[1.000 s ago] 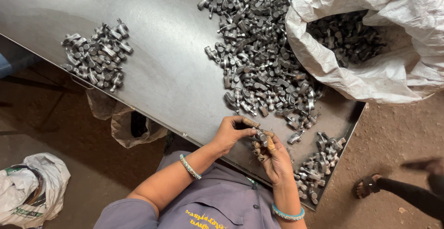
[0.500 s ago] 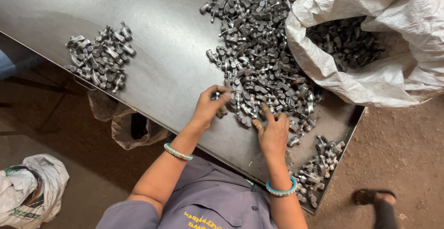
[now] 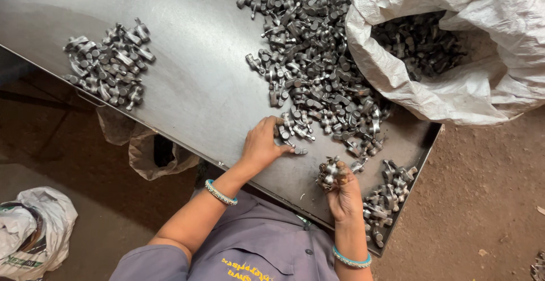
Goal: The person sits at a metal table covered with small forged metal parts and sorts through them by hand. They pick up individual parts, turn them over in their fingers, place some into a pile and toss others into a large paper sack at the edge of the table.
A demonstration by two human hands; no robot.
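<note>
At the far left, on the dirt floor, lies a crumpled white plastic bag point(image 3: 31, 230). Above it a long steel sorting table point(image 3: 193, 76) runs across the frame, carrying a small heap of forged metal parts point(image 3: 108, 65) near its left edge. Under the table's near edge hangs a brown sack point(image 3: 150, 153).

A person in a grey work shirt point(image 3: 255, 252) leans in from the bottom of the frame. The left hand point(image 3: 262, 143) stretches forward on a bent arm, a beaded bangle point(image 3: 220, 192) at the wrist. It lies palm down on the steel, fingers spread and curled over the near edge of the large central pile of metal parts point(image 3: 309, 59), the thumb pressing one loose part point(image 3: 299, 151) against the table. The hand touches the parts but lifts none.

Further right, the right hand point(image 3: 342, 193) is raised just above the table's near edge, wrist upright with a blue bangle point(image 3: 351, 258) below it. Its fingers are closed around a handful of parts point(image 3: 329, 173), which bristle from the top of the fist.

Just beside that hand, in the table's near right corner, sits a third cluster of sorted parts point(image 3: 389, 193). At upper right a white woven sack point(image 3: 454, 48), its mouth rolled open, rests against the table and holds more of the same dark forgings.
</note>
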